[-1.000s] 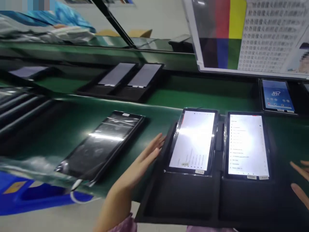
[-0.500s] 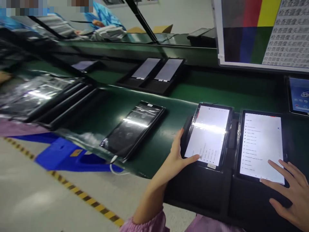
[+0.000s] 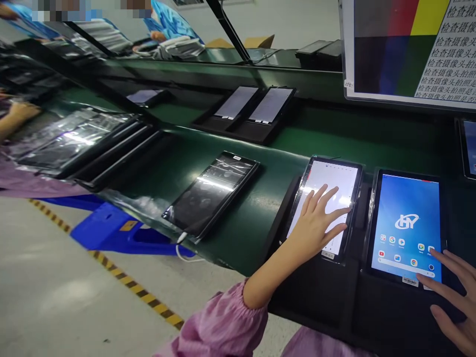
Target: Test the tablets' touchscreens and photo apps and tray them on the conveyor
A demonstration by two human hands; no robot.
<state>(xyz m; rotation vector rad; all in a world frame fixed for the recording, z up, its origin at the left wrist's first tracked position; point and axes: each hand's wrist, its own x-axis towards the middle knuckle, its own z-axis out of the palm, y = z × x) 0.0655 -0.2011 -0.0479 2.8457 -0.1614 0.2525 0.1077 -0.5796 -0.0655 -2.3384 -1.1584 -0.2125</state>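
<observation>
A: Where the left hand (image 3: 316, 223) gripped the left tablet (image 3: 327, 206) by its edge half a second ago, it now lies on the glass, fingers spread flat and holding nothing. What changed on the right?

B: The right tablet (image 3: 407, 228) showed a white list before; it now shows a blue home page with small icons. The right hand (image 3: 451, 292) has slid lower, fingers loose and splayed, fingertips at the tablet's bottom right corner, nothing grasped.

A: Orientation?

B: Head view only. Both tablets sit side by side in a black tray (image 3: 327, 302) at the near edge of the green belt (image 3: 260, 198). Each stands in portrait, long axis running away from the person, top end leaning slightly right. The left screen is white and glary.

A: Surfaces?

B: Tablets: flat dark rectangles, glossy glass, small label at the bottom edge. Tray: matte black, moulded pockets. Belt: smooth, shiny green. A dark tablet (image 3: 211, 193) wrapped in clear film lies on the belt to the left, well apart, angled the same way. Sleeve (image 3: 219, 327): pink, gathered cuff.
</observation>
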